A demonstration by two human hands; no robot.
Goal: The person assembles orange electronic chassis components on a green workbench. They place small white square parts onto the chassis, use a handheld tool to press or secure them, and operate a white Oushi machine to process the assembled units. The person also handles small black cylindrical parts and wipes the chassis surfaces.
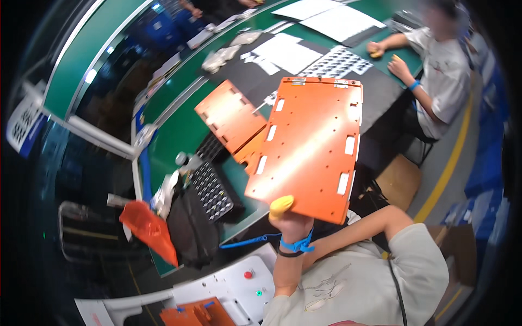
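Observation:
A large flat orange panel (310,146) with slots and small holes is held up, tilted, in front of me. My left hand (291,220) grips its near edge, with a yellow cover on the thumb and a blue strap at the wrist. The rest of its fingers are behind the panel. My right forearm (353,233) bends across my body and passes behind my left wrist; its hand is hidden. Behind the held panel, a second orange panel (231,114) rests over the green table (176,133), with a smaller orange piece (253,151) beside it.
A black tray of small parts (212,190) stands near an orange-red bag (147,228) and a dark bag (193,228). Nearby is a white machine (217,285) with a red button. White sheets (285,54) lie farther off. A co-worker (440,70) sits at the right.

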